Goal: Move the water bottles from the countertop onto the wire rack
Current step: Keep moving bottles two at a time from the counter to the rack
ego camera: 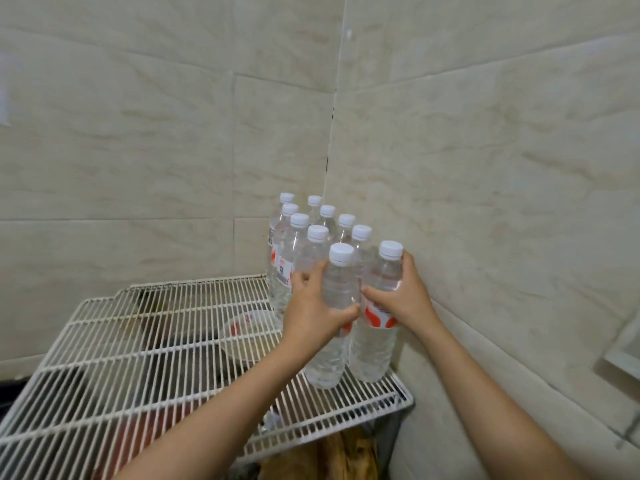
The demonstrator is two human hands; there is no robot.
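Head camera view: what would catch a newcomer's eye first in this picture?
A cluster of white-capped water bottles stands out first, packed into the tiled wall corner along the right side of the white wire rack. At the front of the cluster, the left hand grips the front-left bottle and the right hand grips the front-right bottle, both upright.

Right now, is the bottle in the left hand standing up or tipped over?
Standing up: the bottle has its white cap on top, base down at the wire rack.
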